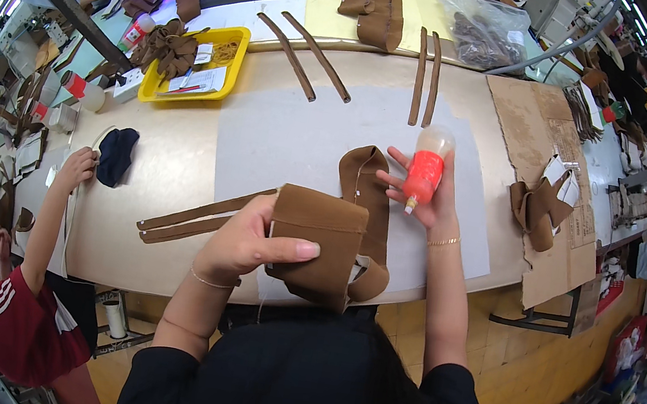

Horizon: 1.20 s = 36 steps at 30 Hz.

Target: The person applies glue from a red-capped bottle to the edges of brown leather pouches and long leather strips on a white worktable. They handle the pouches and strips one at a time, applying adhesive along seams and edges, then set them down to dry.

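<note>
At the far left a co-worker's hand [78,168] lies by a dark blue cloth piece [116,156], well apart from the person's own hands. Next come two narrow brown strips [186,226], slanting over the table toward the left wrist. The left hand [245,242] grasps a brown panel [318,238] by its left edge, thumb flat on the near face, fingers out of sight behind. The panel is raised over the near edge of the table, its seamed upper border running crosswise. Just behind and to its right a longer brown band [363,176] stretches away from the person, its far end curled up (whether it is one piece with the panel, I cannot tell).

Right of the band, the right hand [443,187] holds a red squeeze bottle [426,167] against the palm, several fingers spread leftward instead of wrapping it. The bottle's long axis tilts nozzle-down, the tip pointing toward the person and slightly left. From that tip the band is just to the left; the panel lies left and nearer the person, apart from the right fingers. Farther right, brown pieces [535,215] rest on cardboard [518,138].
</note>
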Each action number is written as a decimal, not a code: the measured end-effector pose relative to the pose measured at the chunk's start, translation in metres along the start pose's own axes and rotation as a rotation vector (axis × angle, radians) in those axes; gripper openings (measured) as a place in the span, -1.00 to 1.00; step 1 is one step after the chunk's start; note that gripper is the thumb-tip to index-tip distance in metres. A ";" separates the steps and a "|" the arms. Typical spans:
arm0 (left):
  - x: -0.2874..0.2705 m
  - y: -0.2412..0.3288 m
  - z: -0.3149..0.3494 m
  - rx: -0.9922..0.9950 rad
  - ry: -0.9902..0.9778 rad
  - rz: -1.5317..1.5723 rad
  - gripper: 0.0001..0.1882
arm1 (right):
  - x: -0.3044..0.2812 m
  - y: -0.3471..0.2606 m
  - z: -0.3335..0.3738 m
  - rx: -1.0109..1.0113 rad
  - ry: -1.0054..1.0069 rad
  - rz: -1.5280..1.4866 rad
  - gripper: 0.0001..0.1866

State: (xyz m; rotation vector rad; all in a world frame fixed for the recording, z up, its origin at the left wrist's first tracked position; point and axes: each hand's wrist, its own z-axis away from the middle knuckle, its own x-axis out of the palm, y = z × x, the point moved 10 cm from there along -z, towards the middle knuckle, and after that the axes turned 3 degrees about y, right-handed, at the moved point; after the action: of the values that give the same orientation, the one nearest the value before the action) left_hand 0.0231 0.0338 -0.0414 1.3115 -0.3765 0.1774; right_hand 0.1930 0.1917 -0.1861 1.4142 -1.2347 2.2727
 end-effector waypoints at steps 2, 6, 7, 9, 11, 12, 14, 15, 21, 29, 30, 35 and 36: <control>0.008 0.001 -0.001 0.003 -0.050 -0.002 -0.54 | 0.001 -0.001 -0.018 0.075 0.025 0.074 -0.05; 0.007 0.026 0.011 0.137 -0.048 -0.106 -0.61 | -0.024 -0.002 -0.023 0.089 0.316 0.063 -0.10; 0.002 0.032 0.015 0.198 0.019 -0.066 -0.66 | -0.017 -0.007 -0.018 0.059 0.273 0.028 -0.12; -0.003 0.038 0.023 0.260 0.029 0.027 -0.66 | -0.029 -0.025 0.003 -0.023 0.291 0.011 -0.13; -0.006 0.042 0.030 0.307 0.017 0.096 -0.63 | -0.049 -0.050 0.036 -0.118 0.381 -0.003 -0.16; -0.006 0.045 0.033 0.324 0.028 0.129 -0.62 | -0.061 -0.062 0.054 -0.165 0.455 -0.006 -0.19; -0.002 0.052 0.036 0.354 0.040 0.197 -0.61 | -0.085 -0.094 0.095 -0.267 0.581 0.040 -0.21; 0.000 0.052 0.036 0.343 0.023 0.236 -0.60 | -0.097 -0.111 0.112 -0.313 0.626 0.090 -0.21; 0.023 0.064 0.035 0.365 -0.055 0.242 -0.44 | -0.104 -0.190 0.172 -0.536 0.767 0.258 -0.17; 0.031 0.047 -0.042 0.163 -0.030 -0.119 -0.25 | -0.022 -0.210 0.145 -0.812 0.494 0.178 -0.23; 0.028 0.044 -0.046 0.170 -0.023 -0.089 -0.24 | 0.000 -0.204 0.134 -0.824 0.483 0.178 -0.21; 0.033 0.042 -0.041 0.136 -0.067 -0.141 -0.21 | 0.095 -0.187 0.104 -0.975 0.330 0.361 -0.12; 0.033 0.042 -0.041 0.130 -0.062 -0.154 -0.21 | 0.114 -0.184 0.098 -0.992 0.284 0.399 -0.10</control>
State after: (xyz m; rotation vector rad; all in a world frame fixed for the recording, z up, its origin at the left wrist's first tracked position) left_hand 0.0461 0.0815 0.0002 1.4705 -0.3191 0.0323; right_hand 0.2978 0.2079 0.0262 0.4933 -2.1971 1.4925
